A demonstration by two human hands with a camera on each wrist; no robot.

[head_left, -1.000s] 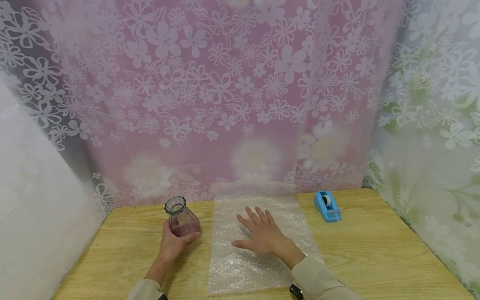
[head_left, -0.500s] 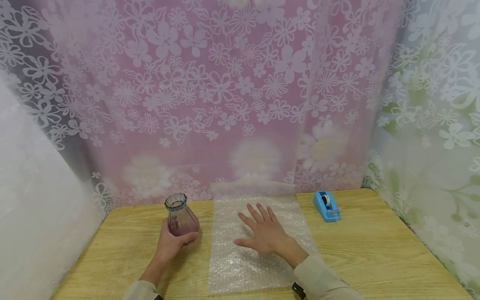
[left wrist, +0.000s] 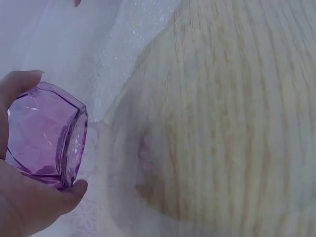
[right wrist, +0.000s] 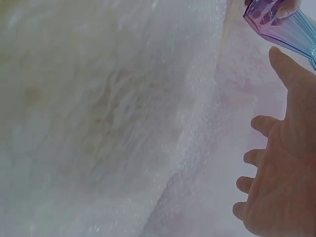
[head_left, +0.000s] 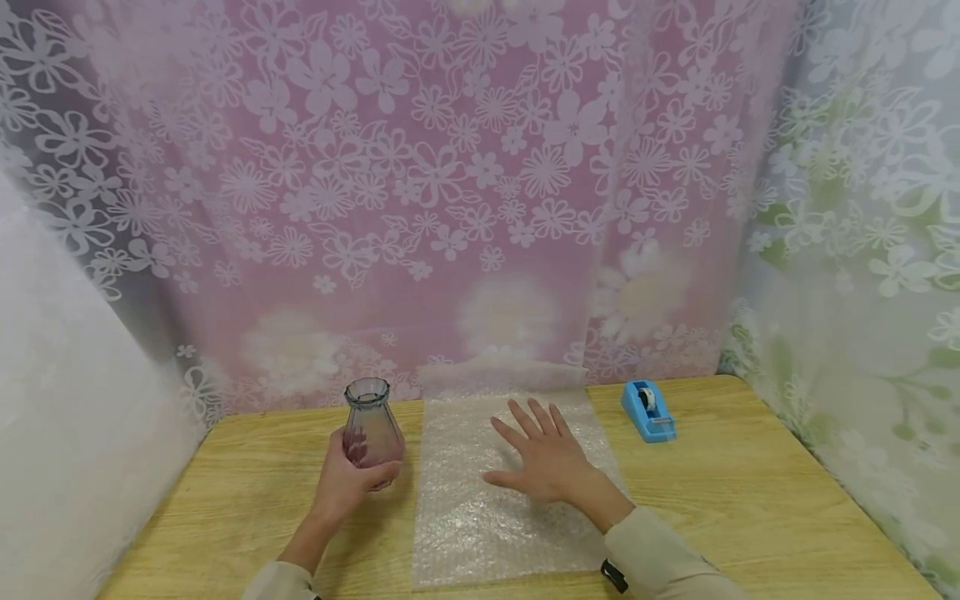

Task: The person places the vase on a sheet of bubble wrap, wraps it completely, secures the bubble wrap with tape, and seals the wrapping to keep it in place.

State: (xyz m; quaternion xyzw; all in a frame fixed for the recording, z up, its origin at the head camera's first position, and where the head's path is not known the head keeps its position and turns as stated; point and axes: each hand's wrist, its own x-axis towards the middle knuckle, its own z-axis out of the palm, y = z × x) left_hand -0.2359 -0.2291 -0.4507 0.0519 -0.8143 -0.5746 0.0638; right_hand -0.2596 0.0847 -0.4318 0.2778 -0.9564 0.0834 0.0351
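My left hand [head_left: 345,483] grips a faceted glass vase [head_left: 372,433] by its lower body, thumb on one side and fingers round the other. The vase shades from purple at the base to bluish at its scalloped rim, and is held upright above the table. In the left wrist view the purple base [left wrist: 47,133] shows between thumb and fingers. Fingers spread and straight, my right hand [head_left: 551,462] is over a sheet of bubble wrap [head_left: 465,525]; the right wrist view shows a gap between palm and sheet.
A blue tape dispenser [head_left: 648,412] with a roll of tape stands at the back right of the wood-grain table [head_left: 735,500]. Flower-patterned curtains [head_left: 480,208] hang behind and at the right. The far end of the bubble wrap curls up against the curtain.
The vase has been raised a little and moved slightly right in my left hand, and it stands straighter. My right hand has shifted a little to the right and away from me.
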